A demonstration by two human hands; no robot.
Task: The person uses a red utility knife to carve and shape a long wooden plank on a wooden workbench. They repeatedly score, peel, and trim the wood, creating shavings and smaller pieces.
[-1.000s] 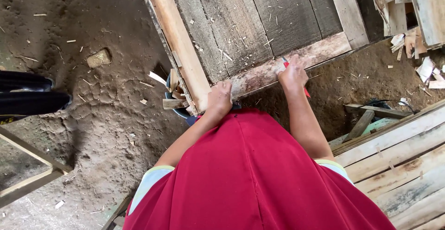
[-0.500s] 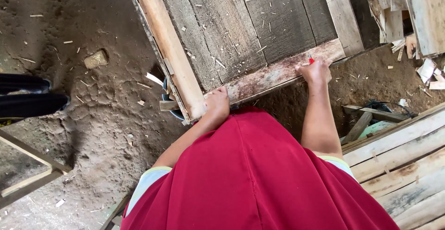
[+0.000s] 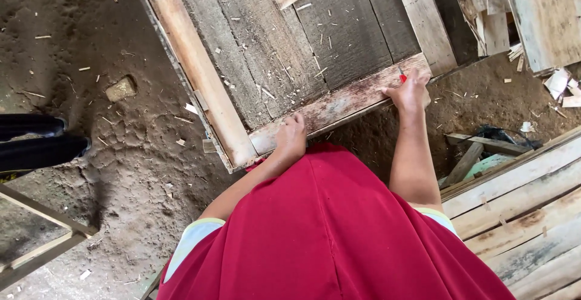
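Shifted a little since half a second ago: panel (image 3: 315,52) sitting lower in view, right hand (image 3: 411,91) carried rightward along the near rail (image 3: 339,103), left hand (image 3: 292,135) slid slightly toward the corner. Left hand now pressed flat on the rail near the left corner, fingers bent over the near edge, clamped on the wood. Right hand gripping the rail's far end, knuckles up, with a thin red tool (image 3: 402,75) poking out above the fingers; exact grip on it not clear. Hands well apart, both on the same worn, pale-stained rail. Forearms reaching forward and down from a red garment (image 3: 327,233), left elbow bent outward, right arm nearly straight.

Panel made of grey weathered boards framed by lighter battens, lying tilted across packed dirt floor (image 3: 91,155) strewn with splinters and chips. Small stone (image 3: 121,88) on the dirt to the left. Dark shoe (image 3: 36,143) at the left edge, belonging to someone else. Wooden frame corner (image 3: 42,239) at lower left. Stacked planks (image 3: 520,215) at lower right, more loose boards (image 3: 532,16) at upper right, scraps near them.
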